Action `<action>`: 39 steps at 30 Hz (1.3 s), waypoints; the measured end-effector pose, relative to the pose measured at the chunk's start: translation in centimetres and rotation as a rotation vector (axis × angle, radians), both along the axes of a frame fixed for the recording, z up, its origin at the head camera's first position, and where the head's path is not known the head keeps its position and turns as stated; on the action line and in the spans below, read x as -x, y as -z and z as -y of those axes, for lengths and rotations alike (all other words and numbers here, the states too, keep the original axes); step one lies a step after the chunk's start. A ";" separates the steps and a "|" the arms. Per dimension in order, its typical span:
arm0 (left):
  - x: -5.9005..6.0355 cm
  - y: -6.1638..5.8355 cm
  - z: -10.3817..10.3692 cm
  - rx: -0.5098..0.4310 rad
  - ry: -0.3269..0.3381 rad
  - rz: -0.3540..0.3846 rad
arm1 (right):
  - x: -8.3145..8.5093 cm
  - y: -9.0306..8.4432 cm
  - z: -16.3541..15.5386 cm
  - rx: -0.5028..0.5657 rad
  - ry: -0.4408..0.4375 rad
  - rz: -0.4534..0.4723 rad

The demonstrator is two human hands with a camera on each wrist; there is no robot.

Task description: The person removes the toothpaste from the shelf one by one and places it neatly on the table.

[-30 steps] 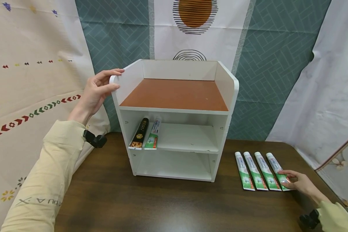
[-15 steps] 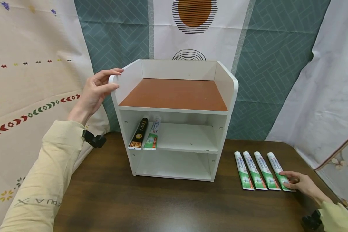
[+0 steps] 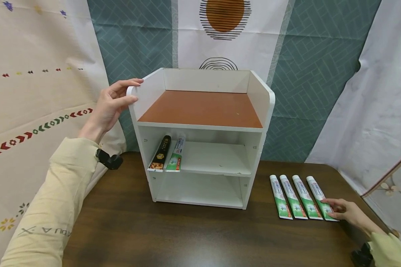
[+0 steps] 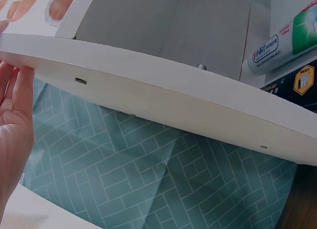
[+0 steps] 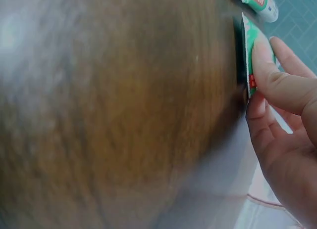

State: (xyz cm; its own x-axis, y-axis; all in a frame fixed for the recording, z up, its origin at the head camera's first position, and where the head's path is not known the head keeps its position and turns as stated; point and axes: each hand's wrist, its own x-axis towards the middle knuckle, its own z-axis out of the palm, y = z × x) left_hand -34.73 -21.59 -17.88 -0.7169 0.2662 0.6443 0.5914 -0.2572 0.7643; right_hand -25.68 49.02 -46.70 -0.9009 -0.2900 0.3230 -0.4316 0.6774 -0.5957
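Note:
My left hand (image 3: 107, 105) grips the upper left side panel of a white shelf (image 3: 204, 109), thumb in front and fingers over the edge. In the left wrist view, the same hand (image 4: 15, 103) meets the panel's rim. On the right of the table, my right hand (image 3: 352, 215) pinches the lower end of a green-and-white toothpaste tube (image 3: 317, 191), the rightmost in a row. The right wrist view shows the thumb on that tube's (image 5: 249, 53) flat end and fingers beneath. Three similar toothpaste tubes (image 3: 297, 198) lie side by side to its left.
On the shelf's middle level, a black toothpaste tube (image 3: 161, 154) and a green-and-white one (image 3: 177, 154) lie at the left, flat ends forward. The brown table (image 3: 204, 237) reaches a patterned cloth (image 3: 392, 185) at right. Teal and white cloth (image 3: 143, 44) hangs behind.
The rightmost tube and my right hand have shifted slightly right and towards me, widening the gap to the neighbouring tube. My left hand stays on the shelf.

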 end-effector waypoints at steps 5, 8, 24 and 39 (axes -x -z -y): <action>0.0 0.0 0.0 0.003 -0.003 -0.005 | 0.0 0.1 -0.4 0.015 -0.020 0.047; 0.0 0.0 0.0 0.000 0.000 -0.007 | 0.0 0.0 -0.5 -0.001 -0.007 0.036; 0.0 0.0 0.1 0.011 -0.001 -0.012 | 0.0 -3.8 3.9 -0.035 0.145 -0.086; 0.0 0.1 0.0 0.019 -0.006 -0.019 | 1.1 -6.6 13.7 0.083 0.036 -0.251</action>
State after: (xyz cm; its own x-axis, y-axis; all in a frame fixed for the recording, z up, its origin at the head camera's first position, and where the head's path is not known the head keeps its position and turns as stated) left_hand -34.74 -21.58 -17.93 -0.7061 0.2737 0.6530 0.6077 -0.2391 0.7573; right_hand -26.77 35.35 -40.08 -0.7989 -0.2226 0.5587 -0.5493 0.6485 -0.5270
